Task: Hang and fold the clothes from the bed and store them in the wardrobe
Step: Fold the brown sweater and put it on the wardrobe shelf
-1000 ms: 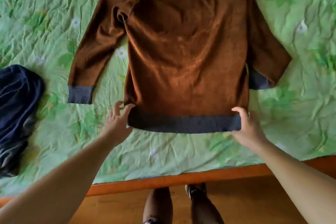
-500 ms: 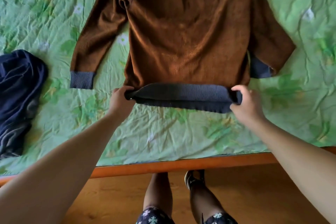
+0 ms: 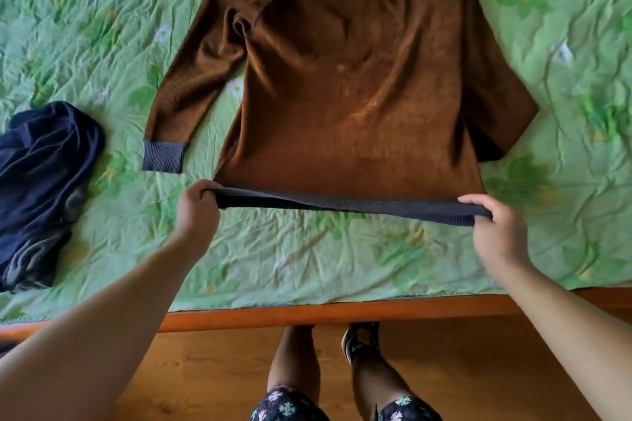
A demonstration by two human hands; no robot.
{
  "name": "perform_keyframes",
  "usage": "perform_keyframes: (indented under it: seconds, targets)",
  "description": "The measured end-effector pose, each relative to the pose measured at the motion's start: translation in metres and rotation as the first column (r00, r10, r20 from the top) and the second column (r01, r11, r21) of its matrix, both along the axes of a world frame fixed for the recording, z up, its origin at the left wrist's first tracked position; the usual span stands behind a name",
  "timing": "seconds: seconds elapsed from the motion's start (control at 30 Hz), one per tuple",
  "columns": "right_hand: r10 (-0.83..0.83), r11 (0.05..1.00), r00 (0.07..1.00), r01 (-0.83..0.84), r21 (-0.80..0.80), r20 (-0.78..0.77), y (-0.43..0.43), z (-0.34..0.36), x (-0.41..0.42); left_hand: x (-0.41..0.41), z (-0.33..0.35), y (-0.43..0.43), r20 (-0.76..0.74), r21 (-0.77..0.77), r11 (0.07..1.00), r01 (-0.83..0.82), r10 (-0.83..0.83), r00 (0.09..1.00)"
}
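A brown sweater (image 3: 355,85) with dark grey ribbed cuffs and hem lies spread on the green floral bedsheet (image 3: 85,27), neck at the far side. My left hand (image 3: 197,214) grips the hem's left corner. My right hand (image 3: 497,232) grips its right corner. The hem band (image 3: 345,203) is stretched taut between them and lifted off the sheet. The left sleeve lies out to the side with its cuff (image 3: 163,157) flat. The right sleeve is folded back, its cuff tucked under.
A dark navy garment (image 3: 41,188) lies crumpled at the bed's left edge. The orange wooden bed frame (image 3: 342,313) runs along the near side. Below it are the wooden floor and my legs (image 3: 328,366).
Both hands took hold of the sweater's hem corners and lifted the band off the sheet. It now hangs stretched straight between them.
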State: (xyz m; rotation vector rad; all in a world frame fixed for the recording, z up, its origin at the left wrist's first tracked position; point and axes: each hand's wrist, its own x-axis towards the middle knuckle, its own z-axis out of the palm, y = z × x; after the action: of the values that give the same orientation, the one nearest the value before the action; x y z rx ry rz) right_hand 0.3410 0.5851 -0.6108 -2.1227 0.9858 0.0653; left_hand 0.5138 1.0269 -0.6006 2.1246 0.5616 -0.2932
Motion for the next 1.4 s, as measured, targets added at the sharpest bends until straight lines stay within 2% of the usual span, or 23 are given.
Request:
perform_keyframes:
  seconds: [0.07, 0.1, 0.17, 0.23, 0.27, 0.33, 0.37, 0.43, 0.47, 0.53, 0.6, 0.7, 0.73, 0.8, 0.87, 0.97, 1.03, 1.1, 1.17, 1.23, 1.3, 1.33, 1.4]
  targets:
    - [0.059, 0.998, 0.995, -0.060, -0.017, -0.080, -0.002, -0.001, -0.005, -0.011, -0.004, 0.000, -0.086, 0.106, 0.989, 0.100, -0.092, 0.992]
    - [0.137, 0.990, 0.975, -0.142, -0.016, -0.178, -0.003, -0.004, -0.007, -0.015, -0.008, 0.000, -0.177, 0.170, 0.963, 0.208, -0.178, 0.968]
    - [0.328, 0.939, 0.852, -0.343, 0.040, -0.407, -0.006, -0.012, -0.006, -0.018, -0.016, -0.003, -0.398, 0.267, 0.836, 0.480, -0.358, 0.844]
    - [0.412, 0.872, 0.741, -0.490, -0.006, -0.530, -0.005, -0.015, 0.002, -0.010, -0.018, -0.010, -0.483, 0.362, 0.694, 0.623, -0.432, 0.762]
    - [0.401, 0.843, 0.753, -0.526, -0.111, -0.521, -0.003, -0.016, 0.008, -0.005, -0.018, -0.015, -0.423, 0.425, 0.670, 0.609, -0.448, 0.788]
    - [0.398, 0.773, 0.843, -0.521, -0.363, -0.362, 0.002, -0.020, 0.027, 0.010, -0.021, -0.032, -0.196, 0.502, 0.683, 0.531, -0.508, 0.839]
    - [0.433, 0.717, 0.855, -0.519, -0.466, -0.287, 0.007, -0.022, 0.041, 0.018, -0.024, -0.044, -0.112, 0.523, 0.666, 0.532, -0.565, 0.817]
    - [0.545, 0.594, 0.792, -0.596, -0.541, -0.274, 0.019, -0.027, 0.078, 0.037, -0.035, -0.071, -0.055, 0.563, 0.565, 0.603, -0.703, 0.709]
    - [0.583, 0.557, 0.745, -0.657, -0.508, -0.324, 0.025, -0.031, 0.097, 0.047, -0.043, -0.083, -0.069, 0.582, 0.492, 0.647, -0.764, 0.642]
    - [0.570, 0.566, 0.671, -0.739, -0.365, -0.474, 0.030, -0.042, 0.130, 0.066, -0.059, -0.096, -0.194, 0.617, 0.320, 0.719, -0.824, 0.533]
    - [0.526, 0.600, 0.583, -0.770, -0.215, -0.619, 0.025, -0.052, 0.147, 0.077, -0.072, -0.093, -0.353, 0.620, 0.186, 0.762, -0.801, 0.483]
    - [0.510, 0.610, 0.449, -0.790, -0.060, -0.733, 0.019, -0.048, 0.163, 0.086, -0.070, -0.092, -0.461, 0.637, 0.040, 0.769, -0.780, 0.422]
    - [0.494, 0.593, 0.416, -0.803, -0.053, -0.764, 0.020, -0.043, 0.171, 0.093, -0.064, -0.097, -0.461, 0.645, 0.031, 0.763, -0.781, 0.421]
    - [0.456, 0.548, 0.408, -0.829, -0.111, -0.791, 0.023, -0.030, 0.194, 0.119, -0.049, -0.111, -0.374, 0.674, 0.107, 0.731, -0.803, 0.463]
    - [0.460, 0.537, 0.545, -0.799, -0.268, -0.701, 0.019, -0.020, 0.223, 0.154, -0.040, -0.124, -0.214, 0.695, 0.228, 0.682, -0.840, 0.498]
    - [0.569, 0.496, 0.721, -0.685, -0.534, -0.396, 0.005, -0.019, 0.279, 0.215, -0.040, -0.153, 0.004, 0.758, 0.286, 0.586, -0.901, 0.435]
    - [0.619, 0.483, 0.731, -0.642, -0.596, -0.286, -0.008, -0.027, 0.323, 0.256, -0.048, -0.175, -0.020, 0.778, 0.246, 0.577, -0.910, 0.415]
    - [0.603, 0.455, 0.691, -0.708, -0.540, -0.398, -0.023, -0.038, 0.365, 0.290, -0.064, -0.183, -0.191, 0.753, 0.182, 0.632, -0.859, 0.475]
    - [0.575, 0.450, 0.600, -0.800, -0.397, -0.557, -0.036, -0.054, 0.391, 0.308, -0.077, -0.180, -0.371, 0.669, 0.195, 0.717, -0.749, 0.549]
    - [0.578, 0.446, 0.532, -0.841, -0.306, -0.619, -0.043, -0.065, 0.401, 0.315, -0.085, -0.181, -0.439, 0.662, 0.182, 0.727, -0.691, 0.574]
    - [0.578, 0.407, 0.574, -0.819, -0.405, -0.579, -0.047, -0.061, 0.414, 0.328, -0.077, -0.190, -0.394, 0.747, 0.139, 0.650, -0.695, 0.602]
    - [0.599, 0.398, 0.642, -0.758, -0.517, -0.479, -0.051, -0.056, 0.424, 0.340, -0.069, -0.194, -0.304, 0.795, 0.172, 0.582, -0.718, 0.626]
    - [0.624, 0.457, 0.754, -0.565, -0.687, -0.205, -0.070, -0.047, 0.455, 0.374, -0.057, -0.197, -0.082, 0.860, 0.268, 0.435, -0.768, 0.635]
